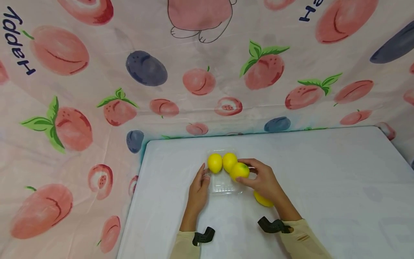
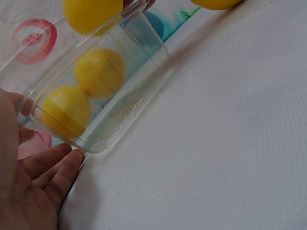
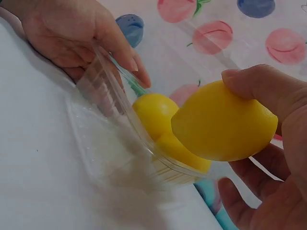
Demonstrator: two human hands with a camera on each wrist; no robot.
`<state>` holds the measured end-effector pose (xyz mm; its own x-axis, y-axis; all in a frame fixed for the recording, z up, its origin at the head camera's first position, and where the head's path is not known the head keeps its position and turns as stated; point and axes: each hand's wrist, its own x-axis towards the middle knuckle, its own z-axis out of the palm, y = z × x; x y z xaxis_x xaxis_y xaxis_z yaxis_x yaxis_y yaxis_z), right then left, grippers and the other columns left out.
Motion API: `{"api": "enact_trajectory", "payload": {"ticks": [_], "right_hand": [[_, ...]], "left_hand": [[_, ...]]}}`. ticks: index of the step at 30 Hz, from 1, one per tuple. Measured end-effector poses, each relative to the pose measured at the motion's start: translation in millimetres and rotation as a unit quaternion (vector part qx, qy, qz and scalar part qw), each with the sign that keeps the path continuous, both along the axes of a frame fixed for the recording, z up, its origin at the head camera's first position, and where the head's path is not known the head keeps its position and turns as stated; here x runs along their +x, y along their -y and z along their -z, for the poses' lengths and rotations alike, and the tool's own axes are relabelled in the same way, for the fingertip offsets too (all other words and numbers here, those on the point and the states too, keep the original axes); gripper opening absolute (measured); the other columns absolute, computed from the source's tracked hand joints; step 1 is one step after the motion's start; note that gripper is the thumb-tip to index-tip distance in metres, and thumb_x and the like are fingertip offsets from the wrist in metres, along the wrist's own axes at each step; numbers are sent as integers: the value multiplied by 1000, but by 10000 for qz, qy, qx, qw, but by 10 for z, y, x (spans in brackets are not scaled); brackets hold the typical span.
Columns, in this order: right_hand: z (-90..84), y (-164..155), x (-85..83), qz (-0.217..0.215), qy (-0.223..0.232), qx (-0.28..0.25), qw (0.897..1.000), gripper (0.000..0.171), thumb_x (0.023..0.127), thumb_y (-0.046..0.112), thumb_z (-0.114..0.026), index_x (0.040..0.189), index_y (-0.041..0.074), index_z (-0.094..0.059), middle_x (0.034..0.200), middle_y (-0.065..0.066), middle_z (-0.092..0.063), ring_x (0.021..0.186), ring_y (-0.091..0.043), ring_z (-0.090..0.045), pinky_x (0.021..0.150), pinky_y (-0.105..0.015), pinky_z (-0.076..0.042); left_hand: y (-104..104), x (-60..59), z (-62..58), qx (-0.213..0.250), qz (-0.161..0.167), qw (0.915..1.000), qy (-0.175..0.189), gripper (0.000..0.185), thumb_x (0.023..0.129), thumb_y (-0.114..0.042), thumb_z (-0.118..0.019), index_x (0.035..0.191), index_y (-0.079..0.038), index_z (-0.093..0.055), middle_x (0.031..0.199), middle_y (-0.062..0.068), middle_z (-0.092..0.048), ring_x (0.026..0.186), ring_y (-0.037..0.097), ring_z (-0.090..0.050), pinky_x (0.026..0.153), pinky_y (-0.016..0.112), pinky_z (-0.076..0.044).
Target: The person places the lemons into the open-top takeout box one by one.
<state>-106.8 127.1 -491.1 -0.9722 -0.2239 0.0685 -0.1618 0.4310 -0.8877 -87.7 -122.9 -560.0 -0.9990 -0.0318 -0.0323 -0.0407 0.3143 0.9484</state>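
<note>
- The fruit-printed pink cloth [image 1: 81,108] hangs as a backdrop at the far left and behind the table, with peaches, plums and dark lettering on it.
- The white table top [image 1: 323,172] starts beside the cloth and carries everything else.
- The left hand [image 1: 198,187] lies at the left edge of the clear, ribbed plastic tray [image 1: 223,185]; its fingers are straight and loosely spread, the thumb resting on the tray's rim, steadying it rather than clasping it.
- In the tray's far end sit two round yellow lemons [image 1: 215,162], side by side and touching each other; the left wrist view shows them through the tray's wall [image 2: 120,100].
- Just right of them, a third yellow lemon with a greenish tip [image 1: 239,171] is held over the tray's right rim by the right hand [image 1: 265,181], whose thumb and curled fingers pinch it from both sides [image 3: 225,122].
- A fourth yellow lemon [image 1: 262,200] lies on the table under the right wrist, outside the tray and partly hidden.
- Black straps [image 1: 273,226] sit on both beige-sleeved wrists.
</note>
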Motion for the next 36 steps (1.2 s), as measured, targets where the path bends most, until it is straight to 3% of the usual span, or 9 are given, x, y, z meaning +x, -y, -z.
{"api": "enact_trajectory", "payload": {"ticks": [8,16,25,36], "right_hand": [[5,140,20,-54,-296,55,9995,56,81,33,-87,132,19,-67,131,-1,-68,121,-25,-62,100,-53,-54],[33,285,22,61,-728,557,9958,58,77,36,-90,129,19,-70,130,-2,-70,124,-26,-60,106,-53,-50],[91,508,-28,26,-1084,1451,9834,64,69,45,-93,125,21,-74,121,1,-74,115,-25,-54,92,-54,-36],[161,676,-33,37,-1227,2298,9655,67,63,51,-94,118,19,-73,112,5,-75,113,-26,-51,91,-60,-28]], "left_hand": [[-11,-1,-24,-82,18,10000,22,52,108,-31,-50,158,-32,-37,147,-1,-58,126,19,-57,112,46,-44],[-10,0,-48,-124,3,9999,-8,52,108,-32,-49,159,-28,-38,148,0,-57,125,20,-57,110,45,-45],[3,11,-47,-141,24,9999,62,53,109,-37,-47,160,-30,-36,149,-3,-56,127,19,-56,112,47,-45],[4,10,-30,-135,85,9998,145,53,109,-37,-47,160,-31,-34,151,-6,-54,125,16,-56,110,42,-47]]}}
